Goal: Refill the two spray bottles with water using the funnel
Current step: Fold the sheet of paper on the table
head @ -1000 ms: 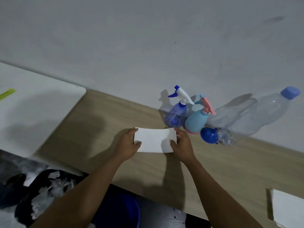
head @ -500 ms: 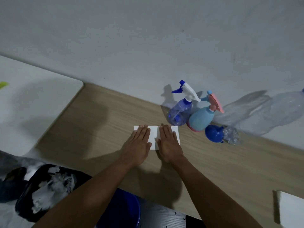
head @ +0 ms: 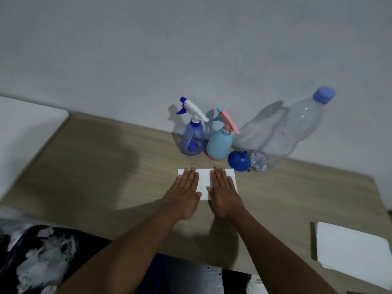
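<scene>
Two spray bottles stand against the wall: a clear blue one with a white and blue trigger head, and a light blue one with a pink trigger head. To their right stands a large clear water bottle with a blue cap. A blue funnel lies on the table in front of it, beside a small clear crinkled bottle. My left hand and my right hand lie flat, palms down, on a white sheet of paper in front of the bottles.
The wooden table ends near my body. A white surface adjoins it on the left. Another white sheet lies at the table's right front corner. The wall rises directly behind the bottles.
A second ago both hands gripped the paper by its two ends. They then laid it down and now press flat on it, side by side.
</scene>
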`<move>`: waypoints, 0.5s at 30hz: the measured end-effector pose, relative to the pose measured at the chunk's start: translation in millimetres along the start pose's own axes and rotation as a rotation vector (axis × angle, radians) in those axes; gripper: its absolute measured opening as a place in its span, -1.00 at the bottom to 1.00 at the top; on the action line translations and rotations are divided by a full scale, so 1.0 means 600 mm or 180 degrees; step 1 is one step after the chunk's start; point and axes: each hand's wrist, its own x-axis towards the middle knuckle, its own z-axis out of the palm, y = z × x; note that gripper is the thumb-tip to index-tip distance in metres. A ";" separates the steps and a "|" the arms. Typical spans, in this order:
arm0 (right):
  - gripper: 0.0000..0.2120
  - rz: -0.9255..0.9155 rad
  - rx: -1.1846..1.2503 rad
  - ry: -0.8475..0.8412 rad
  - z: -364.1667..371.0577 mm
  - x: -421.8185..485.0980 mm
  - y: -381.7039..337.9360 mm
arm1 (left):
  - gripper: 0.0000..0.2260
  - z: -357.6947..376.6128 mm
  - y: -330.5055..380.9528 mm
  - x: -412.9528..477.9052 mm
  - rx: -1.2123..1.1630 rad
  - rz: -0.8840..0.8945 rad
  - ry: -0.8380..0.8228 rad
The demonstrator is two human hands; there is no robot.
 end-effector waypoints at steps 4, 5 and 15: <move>-0.41 0.0208 0.0106 -0.0048 -0.021 -0.063 0.095 | -0.41 0.010 0.107 0.027 -0.0005 0.0171 -0.0188; -0.41 0.0258 0.0141 -0.0049 -0.027 -0.079 0.119 | -0.41 0.013 0.134 0.035 0.0009 0.0210 -0.0221; -0.42 0.0436 0.0362 -0.0027 -0.041 -0.249 0.249 | -0.40 0.039 0.317 0.036 0.0175 0.0477 -0.0687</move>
